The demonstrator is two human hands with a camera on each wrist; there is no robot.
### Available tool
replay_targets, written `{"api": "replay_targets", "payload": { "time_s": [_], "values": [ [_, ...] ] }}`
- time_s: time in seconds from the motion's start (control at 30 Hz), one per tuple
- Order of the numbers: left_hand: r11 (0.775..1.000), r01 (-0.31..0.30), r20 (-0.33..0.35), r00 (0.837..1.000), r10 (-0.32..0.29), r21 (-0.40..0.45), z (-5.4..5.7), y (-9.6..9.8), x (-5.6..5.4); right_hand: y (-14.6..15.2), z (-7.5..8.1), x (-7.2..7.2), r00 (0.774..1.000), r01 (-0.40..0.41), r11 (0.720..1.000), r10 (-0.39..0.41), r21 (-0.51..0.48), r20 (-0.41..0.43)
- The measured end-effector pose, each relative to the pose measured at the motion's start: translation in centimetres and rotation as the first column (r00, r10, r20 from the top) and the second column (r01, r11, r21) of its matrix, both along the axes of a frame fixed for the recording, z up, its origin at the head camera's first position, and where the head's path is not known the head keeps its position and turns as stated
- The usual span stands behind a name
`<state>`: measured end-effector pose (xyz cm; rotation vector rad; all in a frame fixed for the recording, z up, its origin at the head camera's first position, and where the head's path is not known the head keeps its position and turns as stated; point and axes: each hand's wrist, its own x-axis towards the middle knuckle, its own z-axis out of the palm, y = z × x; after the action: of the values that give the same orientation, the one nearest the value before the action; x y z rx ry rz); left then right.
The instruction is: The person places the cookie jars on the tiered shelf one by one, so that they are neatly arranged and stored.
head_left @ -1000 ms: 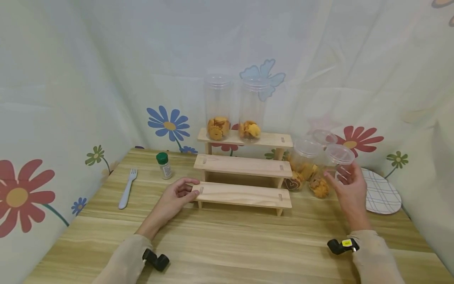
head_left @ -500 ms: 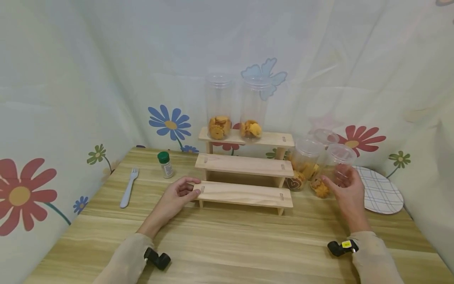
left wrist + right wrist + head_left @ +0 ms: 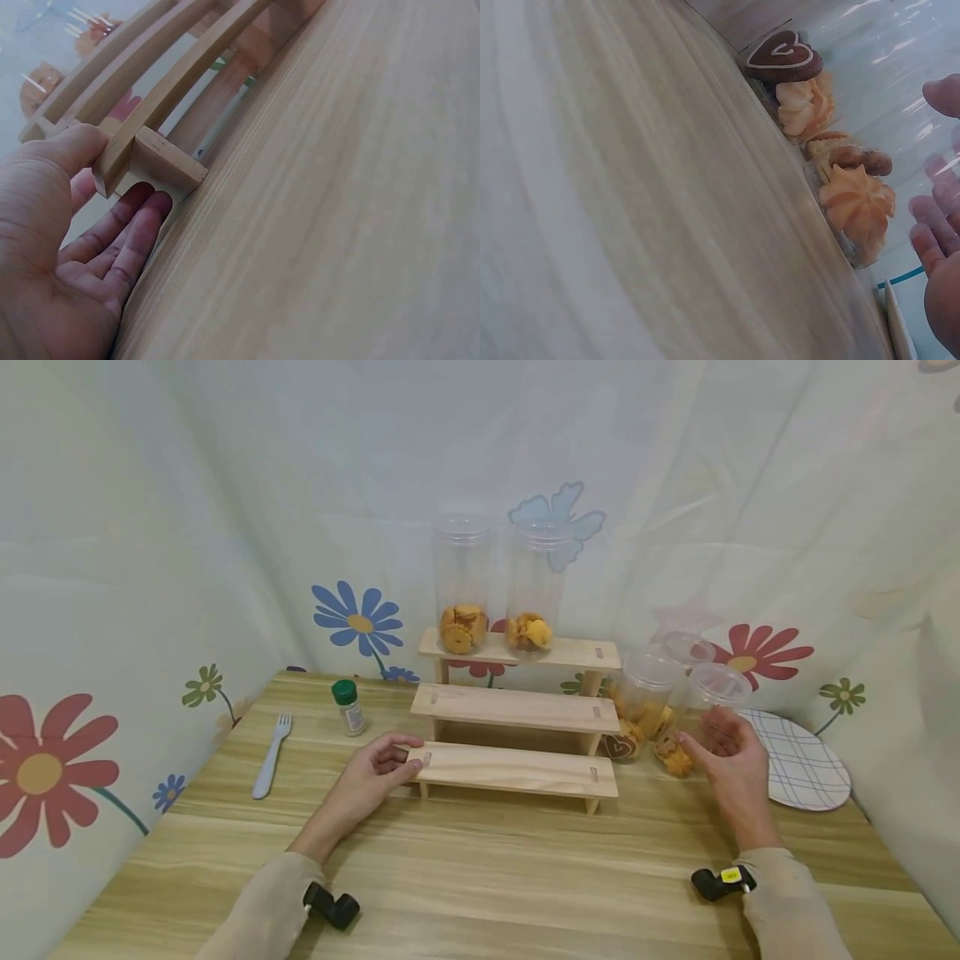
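Observation:
My left hand holds the left end of the lowest step of a three-tier wooden stand. In the left wrist view, its thumb lies on the board's end and the other fingers are below. At the right, my right hand is beside a clear lidded jar of cookies, thumb and fingers apart around its right side. The right wrist view shows a flower-shaped cookie low in that jar. Against it stands another cookie jar, with a heart-decorated cookie inside.
Two tall cookie jars stand on the top tier. A third lid shows behind the right-hand jars. A checked plate lies at far right. At left are a green-capped shaker and a pale fork. Flowered curtains enclose the table.
My right hand has moved down and slightly left along the jar's side, from near its lid. The left hand stays on the stand, and the jars have not visibly moved.

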<state>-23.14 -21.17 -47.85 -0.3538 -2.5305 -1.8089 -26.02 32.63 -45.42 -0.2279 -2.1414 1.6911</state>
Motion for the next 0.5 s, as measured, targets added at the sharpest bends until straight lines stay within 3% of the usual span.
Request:
{"api": "replay_targets", "payload": {
  "time_s": [0.1, 0.37, 0.5],
  "values": [
    [1.0, -0.001, 0.003, 1.0, 0.001, 0.004, 0.0, 0.0, 0.0, -0.1, 0.1, 0.2, 1.0, 0.01, 1.0, -0.01, 0.012, -0.009],
    [1.0, -0.002, 0.008, 1.0, 0.002, 0.007, -0.2, -0.1, -0.2, -0.1, 1.0, 0.2, 0.991, 0.044, 0.999, -0.044, -0.006, -0.129],
    [1.0, -0.006, 0.01, 1.0, 0.006, 0.002, -0.3, -0.1, -0.3, 0.1, 1.8, 0.6, 0.991, 0.066, 0.996, -0.059, 0.053, -0.123]
  ]
}}
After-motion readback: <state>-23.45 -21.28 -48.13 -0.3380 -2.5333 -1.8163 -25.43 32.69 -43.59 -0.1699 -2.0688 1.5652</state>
